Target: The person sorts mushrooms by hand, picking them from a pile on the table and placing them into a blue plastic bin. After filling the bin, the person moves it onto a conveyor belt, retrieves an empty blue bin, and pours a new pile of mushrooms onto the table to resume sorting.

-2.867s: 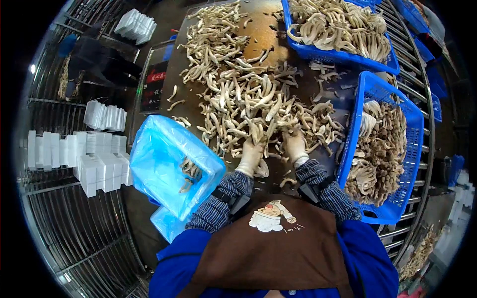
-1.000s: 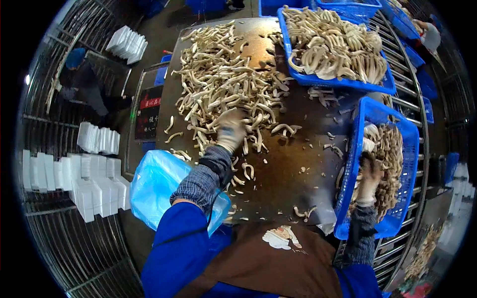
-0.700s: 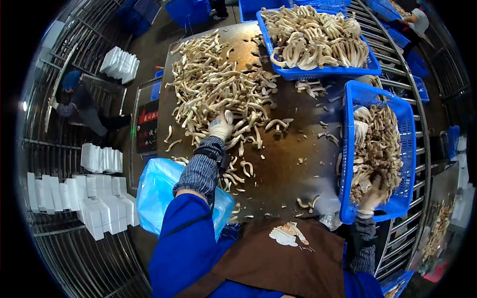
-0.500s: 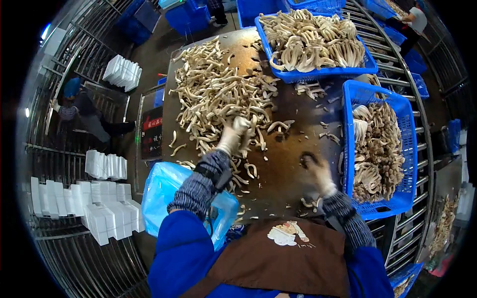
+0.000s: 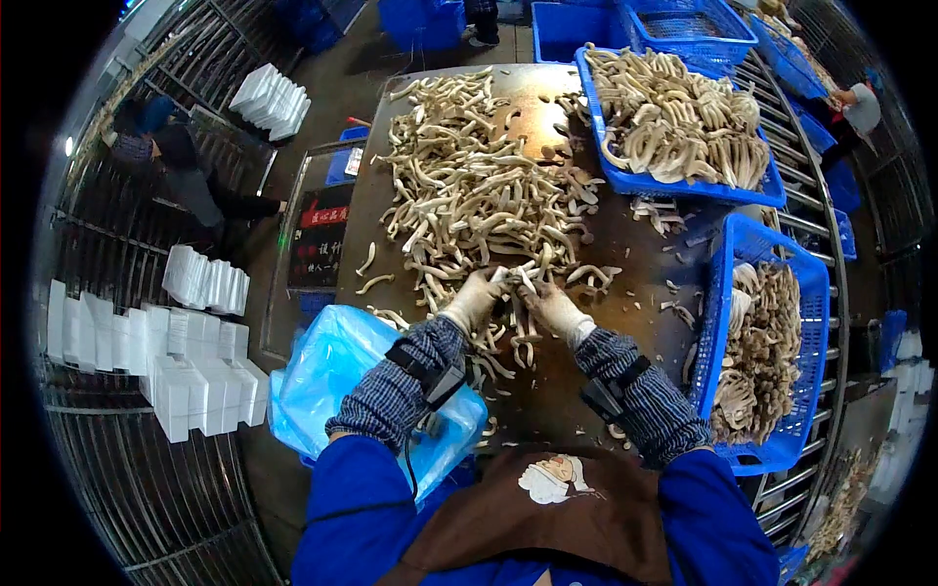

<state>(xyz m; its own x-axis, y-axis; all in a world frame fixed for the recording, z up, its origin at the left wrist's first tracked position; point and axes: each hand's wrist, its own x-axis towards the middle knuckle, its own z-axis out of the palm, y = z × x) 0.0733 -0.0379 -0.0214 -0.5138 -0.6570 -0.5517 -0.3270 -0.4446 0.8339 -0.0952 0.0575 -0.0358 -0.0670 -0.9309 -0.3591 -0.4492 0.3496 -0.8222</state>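
Note:
My left hand (image 5: 474, 301), in a pale glove, is closed on a mushroom (image 5: 501, 274) at the near edge of a large heap of loose mushrooms (image 5: 479, 195). Close beside it, fingertips nearly meeting the left, my right hand (image 5: 553, 311) is also gloved and pinches a mushroom (image 5: 528, 280). Fingers partly cover both pieces. Single stems lie on the metal table (image 5: 576, 376) below and around the hands. A blue plastic bag (image 5: 327, 376) hangs open under my left forearm, with some mushrooms visible inside.
Blue baskets of clustered mushrooms stand at the back right (image 5: 777, 190) and right (image 5: 816, 366), beside a roller conveyor (image 5: 816, 225). White foam boxes (image 5: 200, 386) are stacked at left. One person (image 5: 186, 171) is at far left, another (image 5: 860, 107) at far right.
My right hand has moved left and forward from the bare tabletop to meet my left hand at the heap. The whole view has shifted as my head turned slightly.

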